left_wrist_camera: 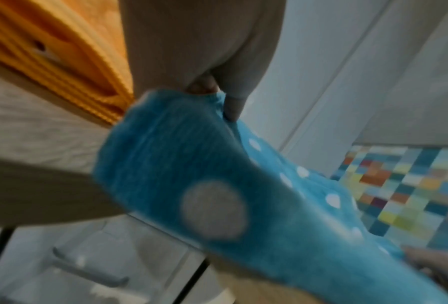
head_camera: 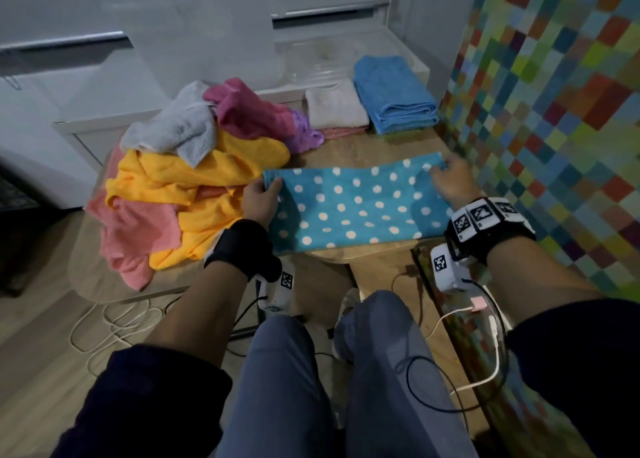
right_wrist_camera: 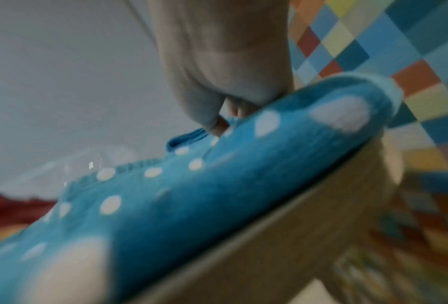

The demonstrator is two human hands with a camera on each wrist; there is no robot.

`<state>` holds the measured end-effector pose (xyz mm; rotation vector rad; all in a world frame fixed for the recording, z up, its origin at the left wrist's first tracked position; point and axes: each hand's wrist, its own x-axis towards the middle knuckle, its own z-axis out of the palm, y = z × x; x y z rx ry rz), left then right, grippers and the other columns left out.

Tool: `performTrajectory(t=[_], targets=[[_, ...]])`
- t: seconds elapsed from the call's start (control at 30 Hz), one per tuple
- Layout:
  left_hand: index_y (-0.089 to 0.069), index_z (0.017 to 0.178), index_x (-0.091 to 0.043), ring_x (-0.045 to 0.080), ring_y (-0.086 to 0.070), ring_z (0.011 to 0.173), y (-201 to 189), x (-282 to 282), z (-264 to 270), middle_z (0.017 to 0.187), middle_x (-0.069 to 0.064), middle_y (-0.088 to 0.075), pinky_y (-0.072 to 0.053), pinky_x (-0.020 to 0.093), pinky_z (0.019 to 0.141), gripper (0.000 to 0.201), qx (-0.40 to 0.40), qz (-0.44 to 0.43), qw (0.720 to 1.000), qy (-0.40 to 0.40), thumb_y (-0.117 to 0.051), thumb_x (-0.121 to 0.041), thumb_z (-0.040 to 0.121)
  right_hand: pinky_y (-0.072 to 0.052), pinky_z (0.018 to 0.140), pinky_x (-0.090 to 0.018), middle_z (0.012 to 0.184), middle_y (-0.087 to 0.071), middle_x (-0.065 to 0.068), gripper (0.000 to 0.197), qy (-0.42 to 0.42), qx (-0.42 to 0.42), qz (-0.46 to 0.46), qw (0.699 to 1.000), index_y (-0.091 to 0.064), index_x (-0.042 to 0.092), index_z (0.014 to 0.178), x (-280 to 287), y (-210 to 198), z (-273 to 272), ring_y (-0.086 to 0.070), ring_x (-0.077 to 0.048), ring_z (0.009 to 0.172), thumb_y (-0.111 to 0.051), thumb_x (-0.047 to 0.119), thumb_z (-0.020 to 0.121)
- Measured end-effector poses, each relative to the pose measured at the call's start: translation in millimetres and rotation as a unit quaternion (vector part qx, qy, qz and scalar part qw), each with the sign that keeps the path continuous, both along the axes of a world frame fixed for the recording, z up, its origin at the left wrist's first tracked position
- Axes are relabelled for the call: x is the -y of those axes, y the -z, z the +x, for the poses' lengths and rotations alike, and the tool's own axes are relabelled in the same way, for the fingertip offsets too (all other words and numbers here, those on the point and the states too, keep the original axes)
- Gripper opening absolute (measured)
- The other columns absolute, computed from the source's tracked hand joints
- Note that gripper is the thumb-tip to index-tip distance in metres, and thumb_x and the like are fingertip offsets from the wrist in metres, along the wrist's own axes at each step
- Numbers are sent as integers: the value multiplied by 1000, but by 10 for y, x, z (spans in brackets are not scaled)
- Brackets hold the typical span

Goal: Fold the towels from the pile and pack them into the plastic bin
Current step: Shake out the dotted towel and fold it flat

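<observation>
A teal towel with white dots (head_camera: 353,205) lies folded in a long strip across the near side of the wooden table (head_camera: 367,146). My left hand (head_camera: 261,198) pinches its far left corner, thumb on top. My right hand (head_camera: 450,177) pinches the far right corner. Both wrist views show the dotted towel (left_wrist_camera: 191,185) (right_wrist_camera: 217,195) up close, fingers curled into its edge. The unfolded pile (head_camera: 187,167) of yellow, pink, grey and magenta towels sits at the left. The clear plastic bin (head_camera: 325,56) stands at the back.
A folded blue towel (head_camera: 394,94) and a folded white towel (head_camera: 334,106) lie at the table's back right, in front of the bin. A mosaic-tiled wall (head_camera: 554,111) borders the table on the right. Cables (head_camera: 110,322) trail on the floor beside my knees.
</observation>
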<state>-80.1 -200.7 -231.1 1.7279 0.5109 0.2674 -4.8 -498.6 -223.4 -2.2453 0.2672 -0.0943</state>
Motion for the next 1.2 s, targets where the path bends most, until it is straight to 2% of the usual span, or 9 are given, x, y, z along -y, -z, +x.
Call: performTrajectory(t=[0.07,0.23,0.4,0.5,0.6,0.7,0.83,0.9,1.2], targets=[[-61,110,4,21,-59,80,37,15,39,90,10,-63,-47,25,57,27,-30,55,998,13,-57,-13,89,-42,61,-34,67,-52,-2,32,-26,-49,-64,996,-58,11,113,30,96,75,-51,-24,61,-46,29,90],[-44,112,0,28,-58,100,84,-42,78,109,15,-57,-48,39,86,36,-50,25,998,-22,-62,-14,84,-50,70,-40,87,-61,-13,33,-21,-16,-185,982,-57,9,107,19,142,52,-60,-34,79,-43,33,90],[-37,69,-17,14,-47,66,119,-20,-37,71,0,-45,-47,20,55,33,30,72,997,29,-54,7,83,-50,75,-43,93,-62,-18,37,5,12,-226,974,-49,5,119,16,200,82,-59,-37,85,-36,29,95],[-52,61,-18,14,-53,70,179,-11,-64,68,-3,-56,-45,26,66,39,23,75,995,56,-40,13,80,-49,76,-43,100,-63,-22,38,22,26,-234,972,-50,2,118,18,220,105,-61,-38,91,-35,28,96],[-70,86,-15,17,-58,96,155,16,-31,101,2,-66,-49,18,72,48,12,62,996,67,-32,13,85,-48,78,-43,105,-63,-22,39,14,20,-245,969,-47,3,125,10,207,104,-60,-39,96,-34,28,97],[-65,115,-13,18,-56,108,72,-9,69,122,6,-59,-47,22,85,43,29,102,993,54,-36,7,91,-46,78,-42,109,-62,-22,38,20,19,-251,968,-45,4,124,12,207,117,-59,-39,98,-34,27,98],[-66,115,-17,7,-58,84,72,-26,133,119,4,-64,-43,5,58,37,18,165,986,24,-50,-1,87,-42,79,-40,117,-59,-21,36,22,2,-263,965,-44,5,126,-11,198,132,-57,-39,105,-33,26,99],[-67,115,-16,5,-55,78,96,-23,123,117,5,-65,-40,5,56,34,6,189,982,25,-53,-4,86,-39,75,-37,117,-59,-20,35,16,-3,-268,963,-43,6,128,-23,185,154,-57,-38,105,-33,24,98],[-55,128,-15,34,-50,119,76,23,143,128,15,-56,-41,38,97,43,-71,336,936,77,-61,-21,85,-41,73,-39,117,-59,-21,37,-11,-24,-263,964,-39,4,130,-70,84,154,-57,-39,103,-36,22,98]])
